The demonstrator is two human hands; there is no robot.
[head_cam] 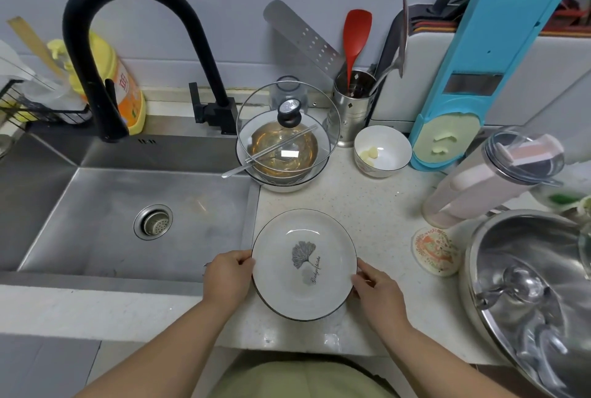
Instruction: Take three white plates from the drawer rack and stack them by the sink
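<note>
A white plate (303, 265) with a thin dark rim and a grey leaf print sits on the speckled counter (377, 206), just right of the steel sink (134, 206). It looks like the top of a stack; how many lie under it I cannot tell. My left hand (228, 276) grips the plate's left edge and my right hand (377, 292) grips its right edge. The drawer rack is out of view.
Behind the plate stand a bowl stack with a tilted glass lid (286, 138), a small white bowl (382, 151) and a utensil holder (353, 106). A steel pot lid (527, 295), a clear jar (492, 177) and a coaster (436, 252) crowd the right. A black faucet (105, 55) arches over the sink.
</note>
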